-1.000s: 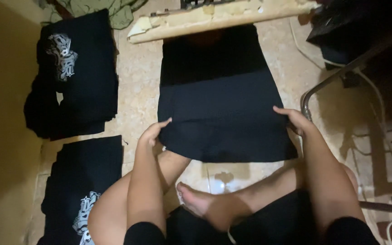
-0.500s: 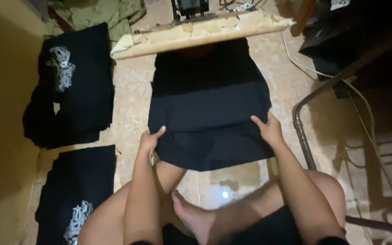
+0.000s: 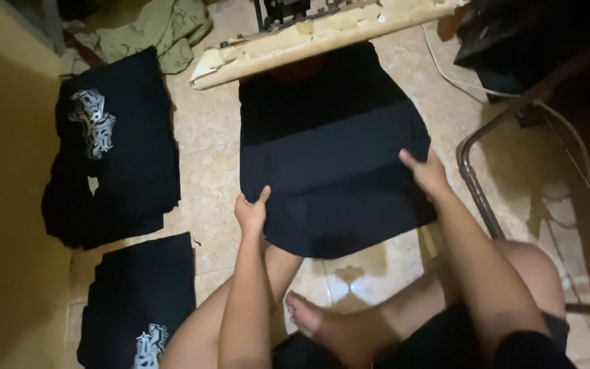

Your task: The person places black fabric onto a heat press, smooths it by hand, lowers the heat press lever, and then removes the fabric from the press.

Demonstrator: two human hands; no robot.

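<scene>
**Both hands on the black garment, fold moving up the cloth**

I've got the left hand (image 3: 252,210) pinching the left edge of the black garment (image 3: 329,157), thumb up, fingers closed on the cloth. The right hand (image 3: 429,174) grips the opposite edge, fingers shut on the fabric. Both have travelled up the cloth since a second ago, when they sat down at the near hem; the garment now looks narrower and shorter, so I judge a fold is under way. Arms reach forward, elbows low, left forearm running between the knees, right forearm angling in from the side. The garment lies flat on the tiled floor (image 3: 206,178), its far end under a pale board (image 3: 308,41). Left of it, a stack of black printed shirts (image 3: 114,150); nearer me, another folded shirt (image 3: 138,307). A metal chair frame (image 3: 476,184) stands right.
</scene>
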